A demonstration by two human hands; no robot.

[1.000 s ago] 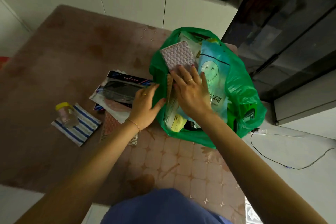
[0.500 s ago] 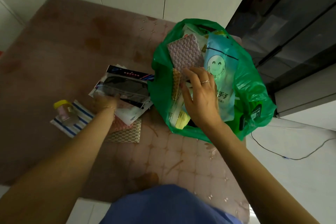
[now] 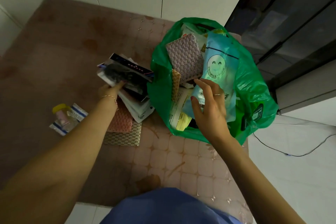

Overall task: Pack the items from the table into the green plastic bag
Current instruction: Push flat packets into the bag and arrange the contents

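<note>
Both arms reach out over the pink quilted table cover [image 3: 181, 165]. The left hand [image 3: 111, 90] is stretched out to a stack of flat packets on the table; its fingers are on the top one, a dark shiny flat packet w/ a black strip along its top [image 3: 125, 72]. The fingers look curled onto the edge, but I can't tell if they really grip it or just touch it. The right hand [image 3: 209, 109] floats over the mouth of the crinkly green plastic bag [image 3: 254, 85], fingers spread apart and loose, holding nothing, w/ 1 ring on it. The bag sits on the table's right side, wide open and stuffed. In it: 1 light blue pouch w/ a smiley face [image 3: 218, 67] that reads "HAPPINESS IS A CHOICE", 1 purple sparkly woven pad [image 3: 185, 56], and 1 white and yellow paper packet [image 3: 180, 116] w/ print too small to read. Under the left arm lie 2 more woven pads, 1 pink [image 3: 121, 120] and 1 gold [image 3: 125, 137], the pink on top. Off to the left, well apart, 1 small clear jar w/ a yellow lid [image 3: 61, 113] lies on 1 blue and white striped packet [image 3: 76, 112].
</note>
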